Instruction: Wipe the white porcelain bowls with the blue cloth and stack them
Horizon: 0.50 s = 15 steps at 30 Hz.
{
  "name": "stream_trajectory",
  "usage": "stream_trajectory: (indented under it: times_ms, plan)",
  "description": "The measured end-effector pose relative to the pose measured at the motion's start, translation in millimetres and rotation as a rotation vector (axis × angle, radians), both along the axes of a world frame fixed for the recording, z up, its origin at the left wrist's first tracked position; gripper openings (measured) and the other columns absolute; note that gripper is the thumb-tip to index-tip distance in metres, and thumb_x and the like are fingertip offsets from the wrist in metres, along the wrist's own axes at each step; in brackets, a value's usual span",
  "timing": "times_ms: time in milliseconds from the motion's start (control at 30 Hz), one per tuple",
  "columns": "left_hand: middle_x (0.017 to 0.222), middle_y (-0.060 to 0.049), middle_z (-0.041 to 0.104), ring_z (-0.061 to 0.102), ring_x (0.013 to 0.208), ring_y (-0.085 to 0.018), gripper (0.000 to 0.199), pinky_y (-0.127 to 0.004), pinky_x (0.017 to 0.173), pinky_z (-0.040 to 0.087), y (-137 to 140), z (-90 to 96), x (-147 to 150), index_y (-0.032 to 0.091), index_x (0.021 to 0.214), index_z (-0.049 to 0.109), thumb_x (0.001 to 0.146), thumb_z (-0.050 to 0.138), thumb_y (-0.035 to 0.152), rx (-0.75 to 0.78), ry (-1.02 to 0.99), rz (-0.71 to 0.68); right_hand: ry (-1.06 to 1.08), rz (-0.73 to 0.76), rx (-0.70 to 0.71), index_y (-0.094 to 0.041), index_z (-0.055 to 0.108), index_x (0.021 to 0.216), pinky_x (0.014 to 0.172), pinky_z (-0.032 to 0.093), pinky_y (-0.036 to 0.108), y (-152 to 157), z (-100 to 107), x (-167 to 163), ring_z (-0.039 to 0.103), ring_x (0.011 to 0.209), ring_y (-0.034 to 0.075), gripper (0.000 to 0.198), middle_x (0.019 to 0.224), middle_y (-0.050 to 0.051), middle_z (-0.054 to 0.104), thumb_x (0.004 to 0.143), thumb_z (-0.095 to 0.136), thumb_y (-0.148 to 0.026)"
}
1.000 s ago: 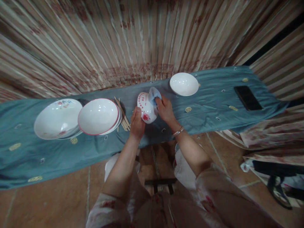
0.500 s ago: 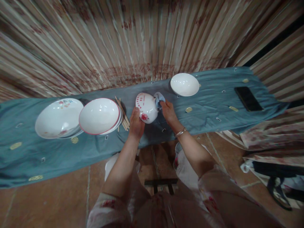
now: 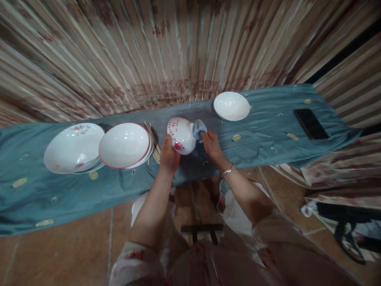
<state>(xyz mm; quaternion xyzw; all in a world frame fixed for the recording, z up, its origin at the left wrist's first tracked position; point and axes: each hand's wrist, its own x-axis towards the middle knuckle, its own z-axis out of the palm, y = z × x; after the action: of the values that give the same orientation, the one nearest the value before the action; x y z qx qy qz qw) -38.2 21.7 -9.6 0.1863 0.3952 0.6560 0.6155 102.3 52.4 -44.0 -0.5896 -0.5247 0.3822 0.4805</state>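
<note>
A white bowl with red lettering and a red flower is tipped on its side above the table. My left hand grips its rim side, thumb on the outer wall. The bowl's foot faces right, where my right hand pinches a light blue cloth against it. Part of the cloth is hidden by my fingers. Just left of my left hand lie several wooden chopsticks, partly under a stack of bowls topped by a red-rimmed white bowl.
At the far left sits a stack with a large floral white dish on top. Another white bowl stands toward the back, right of centre. A black phone lies on the right of the teal tablecloth. A pleated curtain hangs behind.
The bowl has shifted slightly left with my left hand and turned a little. My right hand has moved slightly right and down, and more of the cloth shows at the bowl's foot.
</note>
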Motion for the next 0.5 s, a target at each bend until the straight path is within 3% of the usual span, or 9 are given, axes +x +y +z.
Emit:
stream_trajectory:
  times_ms: [233, 367, 500]
  plan:
    - [0.121, -0.012, 0.074, 0.063, 0.126, -0.022, 0.038, -0.036, 0.111, 0.046, 3, -8.6, -3, 0.016, 0.132, 0.061, 0.102, 0.044, 0.032, 0.045, 0.022, -0.003, -0.289, 0.029, 0.09, -0.02, 0.06, 0.086, 0.066, 0.043, 0.031, -11, -4, 1, 0.057, 0.065, 0.02, 0.025, 0.07, 0.004, 0.063, 0.097, 0.041, -0.032]
    - [0.122, -0.012, 0.073, 0.065, 0.123, -0.021, 0.036, -0.034, 0.109, 0.047, 5, -11.5, -5, 0.017, 0.128, 0.063, 0.102, 0.042, 0.031, 0.046, 0.025, -0.011, -0.478, 0.104, 0.199, -0.018, 0.063, 0.1, 0.08, 0.052, 0.039, -15, -4, 2, 0.066, 0.082, 0.026, 0.029, 0.087, 0.013, 0.071, 0.099, 0.035, -0.026]
    - [0.118, -0.011, 0.074, 0.064, 0.123, -0.019, 0.035, -0.033, 0.108, 0.048, 6, -12.1, -6, 0.018, 0.124, 0.065, 0.103, 0.04, 0.03, 0.019, 0.027, 0.007, -0.594, 0.117, 0.35, -0.015, 0.063, 0.111, 0.1, 0.05, 0.05, -18, -7, 3, 0.065, 0.108, 0.031, 0.033, 0.112, 0.02, 0.071, 0.098, 0.034, -0.024]
